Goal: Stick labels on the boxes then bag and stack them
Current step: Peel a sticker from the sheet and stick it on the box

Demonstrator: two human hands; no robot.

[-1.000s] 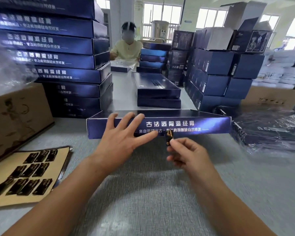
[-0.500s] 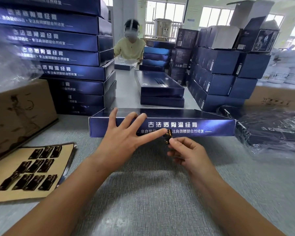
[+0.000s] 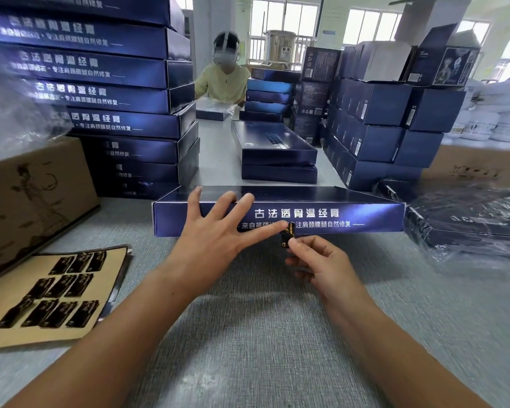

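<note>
Box (image 3: 321, 219): flat, blue, on table directly ahead of my hands. My left hand (image 3: 215, 231) spread against its front face. My right hand (image 3: 315, 257) pinching label (image 3: 287, 236) at its lower front edge.

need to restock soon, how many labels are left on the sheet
10 on the label sheet: three in the far row, three in the middle, four nearest. None look hidden. Another label is in the right hand.

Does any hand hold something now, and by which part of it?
The right hand pinches a small black label by its lower end. The left hand holds nothing; its straight fingers rest on the blue box.
</note>
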